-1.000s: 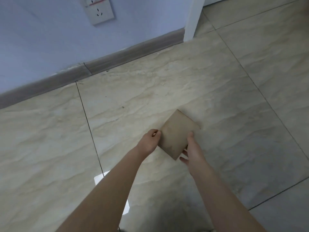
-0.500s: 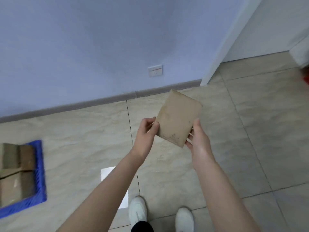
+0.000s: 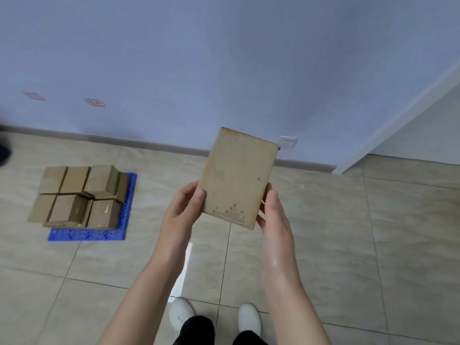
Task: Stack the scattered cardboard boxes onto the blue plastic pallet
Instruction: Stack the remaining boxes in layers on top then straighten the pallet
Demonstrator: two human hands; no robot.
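Note:
I hold a flat brown cardboard box [image 3: 236,178] up in front of me, tilted, above the tiled floor. My left hand [image 3: 184,210] grips its left edge with the thumb on the front face. My right hand [image 3: 271,215] grips its right edge, fingers behind it. The blue plastic pallet [image 3: 99,234] lies on the floor to the left, near the wall. Several cardboard boxes [image 3: 79,195] are stacked on it, covering most of its top; only its front and right edges show.
A lilac wall with a grey skirting board [image 3: 154,145] and a socket [image 3: 287,141] runs across the back. A white corner post [image 3: 398,125] stands at the right. My white shoes [image 3: 214,317] are at the bottom. A dark object [image 3: 3,153] sits at the far left edge.
The box was lifted off the floor a second ago and is now held higher. My view has swung left, bringing the whole pallet and its stacked boxes into sight.

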